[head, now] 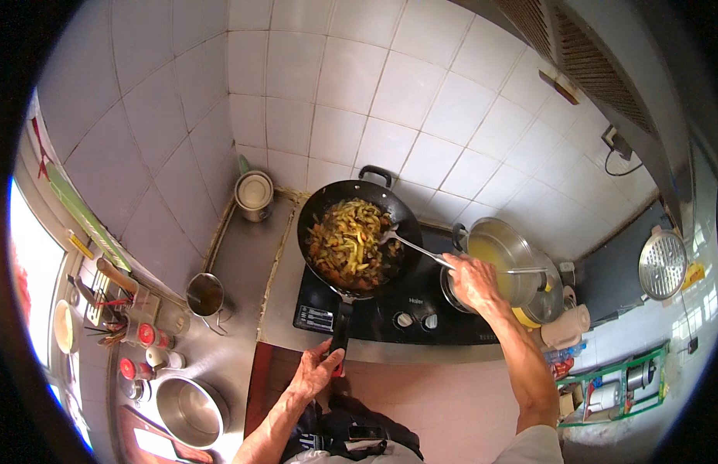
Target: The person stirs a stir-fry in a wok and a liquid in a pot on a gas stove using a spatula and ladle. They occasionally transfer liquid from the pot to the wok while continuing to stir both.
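A black wok (405, 203) sits over the left side of the black Haier gas cooktop (388, 327). Inside it lies a heap of cooked vegetable pieces (356, 240), yellow-green strips mixed with reddish-brown bits. My left hand (312, 371) is closed around the lower end of the wok's black handle (341, 327), in front of the cooktop. With my right hand (475, 281) I grip a metal spatula (420, 248) by its shaft. The spatula's head rests in the right part of the food. The burner under the wok is hidden.
Right of the wok stands a steel pot (512, 232) with yellowish liquid, partly behind my right forearm. A metal cup (205, 294), a lidded canister (254, 191), and a steel basin (191, 412) occupy the left counter. The range hood (602, 69) hangs at upper right.
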`<act>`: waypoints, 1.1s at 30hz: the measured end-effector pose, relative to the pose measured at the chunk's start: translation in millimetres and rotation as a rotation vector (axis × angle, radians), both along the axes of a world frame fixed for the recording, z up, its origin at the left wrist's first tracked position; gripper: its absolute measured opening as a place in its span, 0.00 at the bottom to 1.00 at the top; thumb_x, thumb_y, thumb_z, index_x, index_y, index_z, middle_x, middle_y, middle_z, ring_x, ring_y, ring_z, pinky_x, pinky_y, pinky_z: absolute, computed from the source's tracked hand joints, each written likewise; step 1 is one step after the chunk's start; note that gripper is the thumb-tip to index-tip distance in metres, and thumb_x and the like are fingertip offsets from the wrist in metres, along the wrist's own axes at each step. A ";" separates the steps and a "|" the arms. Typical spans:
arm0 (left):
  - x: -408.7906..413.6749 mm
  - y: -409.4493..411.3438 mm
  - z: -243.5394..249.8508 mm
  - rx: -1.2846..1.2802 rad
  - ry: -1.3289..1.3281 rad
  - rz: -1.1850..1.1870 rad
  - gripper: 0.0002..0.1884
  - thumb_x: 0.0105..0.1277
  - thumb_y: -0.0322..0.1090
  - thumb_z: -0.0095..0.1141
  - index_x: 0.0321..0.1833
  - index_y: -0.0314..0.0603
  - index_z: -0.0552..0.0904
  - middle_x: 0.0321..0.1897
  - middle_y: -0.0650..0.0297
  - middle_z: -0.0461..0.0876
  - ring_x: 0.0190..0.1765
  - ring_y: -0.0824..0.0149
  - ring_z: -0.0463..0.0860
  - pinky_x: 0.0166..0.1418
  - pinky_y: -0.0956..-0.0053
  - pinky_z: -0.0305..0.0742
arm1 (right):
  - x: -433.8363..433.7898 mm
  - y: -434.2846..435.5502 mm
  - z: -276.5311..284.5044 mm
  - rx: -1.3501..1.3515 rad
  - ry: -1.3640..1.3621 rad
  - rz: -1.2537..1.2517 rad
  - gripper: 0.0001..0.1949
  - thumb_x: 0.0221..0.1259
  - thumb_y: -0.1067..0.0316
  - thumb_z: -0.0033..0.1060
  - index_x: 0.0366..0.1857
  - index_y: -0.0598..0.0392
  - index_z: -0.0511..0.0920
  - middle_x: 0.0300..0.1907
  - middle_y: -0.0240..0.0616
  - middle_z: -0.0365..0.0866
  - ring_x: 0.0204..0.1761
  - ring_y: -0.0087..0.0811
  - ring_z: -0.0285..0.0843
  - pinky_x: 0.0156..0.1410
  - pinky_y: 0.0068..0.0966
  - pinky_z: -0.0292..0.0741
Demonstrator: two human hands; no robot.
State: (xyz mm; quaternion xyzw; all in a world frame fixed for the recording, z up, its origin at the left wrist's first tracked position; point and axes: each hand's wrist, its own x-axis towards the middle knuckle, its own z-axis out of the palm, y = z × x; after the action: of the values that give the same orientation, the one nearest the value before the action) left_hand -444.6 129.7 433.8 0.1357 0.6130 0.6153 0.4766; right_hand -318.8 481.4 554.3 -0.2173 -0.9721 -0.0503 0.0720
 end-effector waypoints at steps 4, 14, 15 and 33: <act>3.4 1.0 0.0 0.003 0.021 0.014 0.20 0.78 0.41 0.62 0.64 0.34 0.83 0.30 0.69 0.82 0.34 0.76 0.78 0.43 0.79 0.75 | -6.3 -30.6 47.4 0.055 0.024 -0.074 0.21 0.70 0.72 0.59 0.65 0.45 0.83 0.43 0.43 0.87 0.38 0.48 0.89 0.42 0.49 0.82; 7.9 5.2 -16.5 -0.015 0.048 -0.005 0.22 0.78 0.45 0.61 0.64 0.33 0.82 0.30 0.67 0.84 0.34 0.75 0.79 0.43 0.77 0.75 | -101.5 -72.4 -17.9 -0.073 0.161 0.058 0.21 0.66 0.74 0.63 0.64 0.51 0.82 0.36 0.43 0.84 0.29 0.45 0.87 0.33 0.46 0.83; 8.0 4.4 -15.7 -0.012 0.043 -0.006 0.22 0.78 0.46 0.61 0.63 0.33 0.82 0.30 0.67 0.84 0.34 0.75 0.79 0.44 0.76 0.76 | -105.6 -81.0 -27.9 -0.007 0.167 0.083 0.23 0.65 0.76 0.62 0.65 0.56 0.80 0.37 0.44 0.83 0.28 0.43 0.87 0.31 0.43 0.84; 19.3 12.4 23.7 -0.056 0.050 0.101 0.15 0.78 0.38 0.60 0.58 0.33 0.84 0.31 0.67 0.85 0.34 0.75 0.80 0.41 0.78 0.75 | 2.7 -87.0 32.3 0.084 0.070 0.215 0.32 0.62 0.79 0.61 0.74 0.44 0.75 0.38 0.36 0.80 0.25 0.33 0.83 0.25 0.32 0.82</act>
State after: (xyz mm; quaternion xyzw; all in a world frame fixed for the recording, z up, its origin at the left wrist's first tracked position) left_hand -425.3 142.0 457.5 0.1063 0.6478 0.6175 0.4333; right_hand -316.1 394.4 586.6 -0.1104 -0.9838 -0.0751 0.1197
